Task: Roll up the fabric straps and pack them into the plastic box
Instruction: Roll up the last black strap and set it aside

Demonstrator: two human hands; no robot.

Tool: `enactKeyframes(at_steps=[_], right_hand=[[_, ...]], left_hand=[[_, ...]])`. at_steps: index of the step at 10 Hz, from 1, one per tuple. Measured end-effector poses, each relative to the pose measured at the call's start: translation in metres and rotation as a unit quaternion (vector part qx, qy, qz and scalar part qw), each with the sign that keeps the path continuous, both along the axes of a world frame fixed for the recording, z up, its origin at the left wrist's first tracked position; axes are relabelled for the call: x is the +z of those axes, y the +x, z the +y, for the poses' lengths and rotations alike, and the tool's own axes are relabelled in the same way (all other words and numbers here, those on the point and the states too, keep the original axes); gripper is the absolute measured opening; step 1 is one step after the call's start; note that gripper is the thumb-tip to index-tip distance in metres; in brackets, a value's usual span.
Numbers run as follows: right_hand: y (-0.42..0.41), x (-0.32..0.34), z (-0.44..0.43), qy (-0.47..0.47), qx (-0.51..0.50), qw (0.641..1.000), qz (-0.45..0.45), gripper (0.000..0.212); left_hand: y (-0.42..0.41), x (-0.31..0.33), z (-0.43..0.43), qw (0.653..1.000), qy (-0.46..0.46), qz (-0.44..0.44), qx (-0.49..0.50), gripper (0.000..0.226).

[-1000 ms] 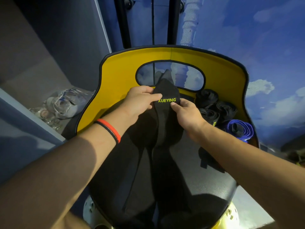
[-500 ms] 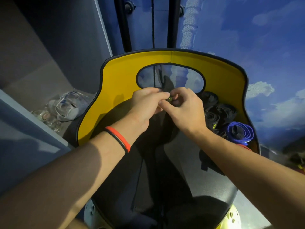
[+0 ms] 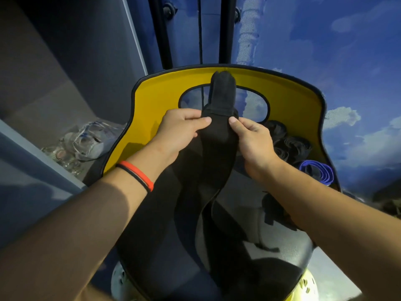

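Observation:
A long black fabric strap lies lengthwise over the black seat of a yellow-backed chair. Its far end sticks up in front of the oval cut-out of the backrest. My left hand pinches the strap's left edge and my right hand pinches its right edge, thumbs on top. Several rolled black straps and one rolled blue strap sit on the seat at the right. No plastic box is clearly in view.
A clear plastic bag with small items lies on a grey shelf at the left. Black poles stand behind the chair against a blue sky-patterned wall. A second strip of black strap lies on the seat at right.
My hands were bunched together at the strap's end half a second ago. They have moved apart to its two edges, and the strap's far end now stands up higher against the backrest.

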State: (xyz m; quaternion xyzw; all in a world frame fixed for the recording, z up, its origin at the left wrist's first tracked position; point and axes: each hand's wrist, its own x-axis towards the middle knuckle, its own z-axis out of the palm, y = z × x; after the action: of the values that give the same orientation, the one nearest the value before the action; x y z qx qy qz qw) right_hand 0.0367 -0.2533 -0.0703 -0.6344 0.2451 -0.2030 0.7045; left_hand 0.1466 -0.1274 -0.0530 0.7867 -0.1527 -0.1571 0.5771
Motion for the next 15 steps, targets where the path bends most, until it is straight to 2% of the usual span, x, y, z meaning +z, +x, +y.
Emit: enactKeyframes(at_steps=[1,2,3,4,5,6,7,8,9,10,11,12,13,14,15], right_hand=[[0.002,-0.001,-0.002,-0.119,0.010,0.990,0.070,0.040],[-0.001,-0.008,0.001,-0.179,0.068,0.967,0.166,0.046],[-0.007,-0.019,0.004,-0.179,0.129,0.952,0.211,0.030],[-0.014,-0.026,0.011,-0.074,0.172,0.961,0.203,0.011],[-0.018,-0.026,0.014,-0.030,0.206,0.955,0.213,0.013],[-0.023,-0.013,0.008,0.027,0.247,0.934,0.258,0.010],[-0.024,-0.004,-0.006,0.122,0.280,0.910,0.280,0.010],[-0.025,-0.001,-0.010,0.174,0.345,0.873,0.297,0.011],[-0.026,-0.010,-0.009,0.168,0.346,0.859,0.339,0.019],[-0.027,-0.033,-0.005,0.071,0.321,0.860,0.389,0.021],[-0.025,-0.061,-0.003,-0.107,0.284,0.848,0.434,0.003],[-0.020,-0.073,-0.005,-0.207,0.264,0.839,0.428,0.004],[-0.020,-0.074,-0.004,-0.260,0.278,0.815,0.437,0.008],[-0.024,-0.071,-0.001,-0.362,0.275,0.788,0.416,0.047],[-0.026,-0.066,0.002,-0.446,0.319,0.755,0.360,0.074]], left_hand=[[0.006,0.001,0.000,1.000,-0.023,-0.001,0.017,0.032],[0.016,0.003,0.002,0.988,-0.111,0.075,0.073,0.042],[0.026,0.008,0.007,0.971,-0.177,0.128,0.100,0.033],[0.032,0.009,0.009,0.958,-0.205,0.159,0.119,0.017],[0.036,0.000,0.007,0.958,-0.204,0.160,0.123,0.028],[0.042,-0.014,0.009,0.968,-0.169,0.140,0.123,0.044],[0.045,-0.031,0.011,0.977,-0.117,0.131,0.117,0.050],[0.043,-0.046,0.010,0.984,-0.049,0.134,0.111,0.048],[0.041,-0.061,0.007,0.979,-0.015,0.175,0.105,0.049],[0.040,-0.079,0.006,0.977,0.008,0.189,0.097,0.049],[0.035,-0.097,0.007,0.975,0.026,0.200,0.093,0.049],[0.037,-0.107,0.008,0.972,0.024,0.211,0.102,0.046],[0.042,-0.104,0.010,0.976,0.029,0.197,0.084,0.055],[0.044,-0.103,0.014,0.985,0.104,0.126,0.055,0.051],[0.041,-0.104,0.019,0.981,0.191,0.039,-0.001,0.037]])
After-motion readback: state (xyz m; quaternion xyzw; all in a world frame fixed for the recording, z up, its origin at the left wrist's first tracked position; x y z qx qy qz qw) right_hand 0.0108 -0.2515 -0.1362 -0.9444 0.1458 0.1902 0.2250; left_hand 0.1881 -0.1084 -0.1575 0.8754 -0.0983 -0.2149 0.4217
